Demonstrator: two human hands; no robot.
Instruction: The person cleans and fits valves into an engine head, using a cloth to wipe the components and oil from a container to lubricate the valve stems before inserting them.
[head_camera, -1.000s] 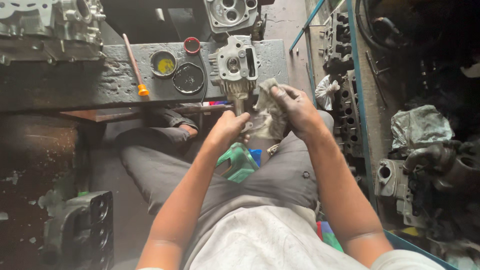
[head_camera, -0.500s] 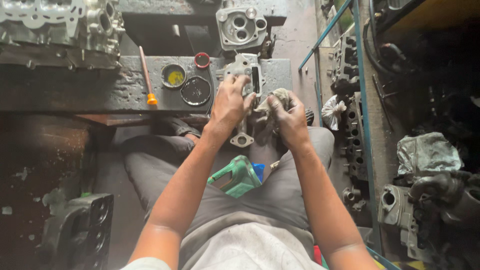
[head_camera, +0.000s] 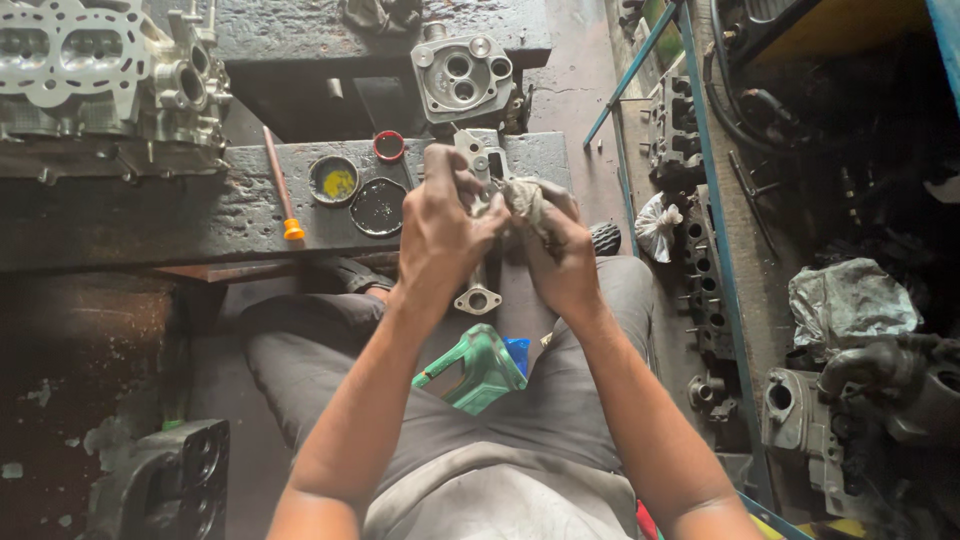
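The left hand (head_camera: 443, 235) is wrapped around a grey cast-metal engine part (head_camera: 478, 170), gripping its long body so that the upper end stands out above the fingers and a round mounting lug with a hole (head_camera: 477, 300) shows just below the palm. The right hand (head_camera: 562, 258) is closed on a crumpled, dirty rag (head_camera: 522, 203), pressing it against the side of the part right next to the left hand's fingertips. Both hands are held up in front of the person, above the lap.

Below the hands, between the thighs, lies a green plastic bottle (head_camera: 472, 368) with a blue cap, tilted. Beyond the left hand a dark, worn tabletop (head_camera: 120, 215) carries two open round tins, one with yellow paste (head_camera: 334, 181) and one with dark paste (head_camera: 378, 206), and a small red lid (head_camera: 389, 146). A thin wooden stick with an orange tip (head_camera: 279, 184) lies further to the left. A cylinder head (head_camera: 105, 75) sits at the far left, and a smaller aluminium housing (head_camera: 463, 78) stands directly beyond the held part.
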